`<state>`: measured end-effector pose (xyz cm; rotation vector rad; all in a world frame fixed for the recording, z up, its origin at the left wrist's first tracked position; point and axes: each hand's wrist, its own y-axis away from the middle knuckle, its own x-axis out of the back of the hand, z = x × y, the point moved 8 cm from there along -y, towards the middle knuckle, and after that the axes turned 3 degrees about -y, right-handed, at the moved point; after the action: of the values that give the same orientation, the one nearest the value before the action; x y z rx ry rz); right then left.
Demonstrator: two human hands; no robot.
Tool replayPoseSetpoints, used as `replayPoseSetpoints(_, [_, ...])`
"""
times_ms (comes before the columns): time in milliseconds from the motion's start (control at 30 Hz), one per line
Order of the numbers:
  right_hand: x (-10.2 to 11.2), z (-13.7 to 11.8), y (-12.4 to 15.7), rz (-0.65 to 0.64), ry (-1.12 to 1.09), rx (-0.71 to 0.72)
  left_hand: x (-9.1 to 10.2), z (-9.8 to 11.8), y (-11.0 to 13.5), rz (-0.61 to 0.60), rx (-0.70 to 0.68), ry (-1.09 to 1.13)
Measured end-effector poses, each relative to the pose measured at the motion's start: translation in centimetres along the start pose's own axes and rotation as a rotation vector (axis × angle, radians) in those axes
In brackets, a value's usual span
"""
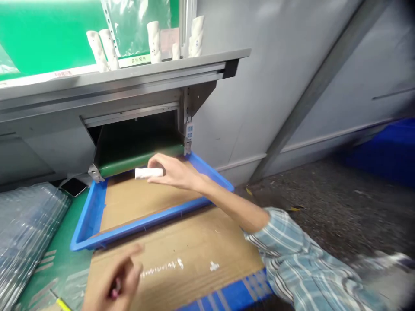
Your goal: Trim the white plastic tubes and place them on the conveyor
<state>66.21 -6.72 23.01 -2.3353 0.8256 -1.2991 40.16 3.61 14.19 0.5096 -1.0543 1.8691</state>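
My right hand is closed around one end of a short white cylinder, held lying sideways. It hangs above the blue tray, whose bottom is lined with brown cardboard. Just behind the tray is the green roller end of a conveyor belt coming out of a wall opening. Lower left, my left hand is blurred over a cardboard sheet, its fingers curled. Something small, dark and pink shows inside that hand, but its kind is unclear.
Several white twisted cylinders stand on the metal shelf above. At left, clear plastic trays are stacked on a green surface, with a phone beside them. A yellow pen-like tool lies near the bottom edge.
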Motion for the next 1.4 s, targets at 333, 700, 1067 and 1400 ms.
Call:
replayPoseSetpoints(333, [-2.3, -4.2, 10.7, 0.199, -0.339, -0.038, -3.9, 0.5, -8.7, -0.035, 0.153, 0.467])
replayPoseSetpoints(700, [-7.0, -0.1, 13.6, 0.246, -1.037, -0.367, -4.9, -1.2, -6.4, 0.024, 0.243, 0.550])
replayPoseSetpoints(1067, [-7.5, -0.1, 13.9, 0.235, -1.156, -0.366, -5.0, -0.9, -5.9, 0.048, 0.214, 0.496])
replayPoseSetpoints(1400, [-7.4, -0.3, 14.0, 0.223, -0.978, -0.341, -5.7, -1.2, -5.6, 0.019, 0.157, 0.409])
